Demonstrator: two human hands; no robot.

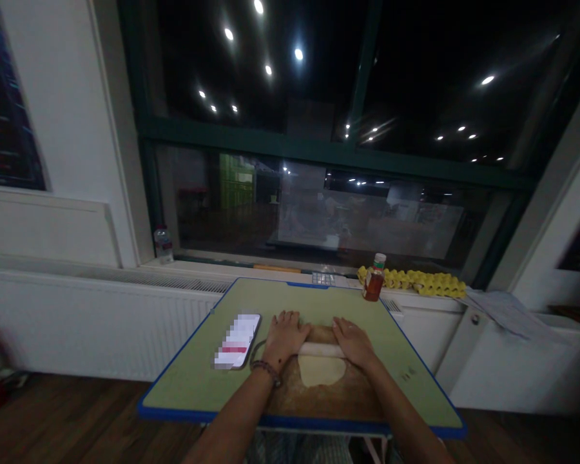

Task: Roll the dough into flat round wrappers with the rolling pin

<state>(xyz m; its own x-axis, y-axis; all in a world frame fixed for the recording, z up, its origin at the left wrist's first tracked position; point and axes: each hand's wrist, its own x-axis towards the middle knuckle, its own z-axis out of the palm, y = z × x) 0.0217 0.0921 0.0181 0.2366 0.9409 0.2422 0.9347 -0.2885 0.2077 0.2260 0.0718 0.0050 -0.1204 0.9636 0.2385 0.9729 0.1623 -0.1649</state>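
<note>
A pale rolling pin lies across a flattened sheet of dough. My left hand grips the pin's left end from above, its fingers reaching forward over it. On the right end is my right hand, gripping it in the same way. Both ends of the pin are hidden under my palms. Beneath the dough is a brown wooden board, whose far part shows between my hands. The dough spreads from the pin toward me.
A phone with a lit screen lies left of my left hand on the green, blue-edged table. At the far right corner stands a bottle of reddish liquid. Yellow egg trays and a clear bottle sit along the windowsill.
</note>
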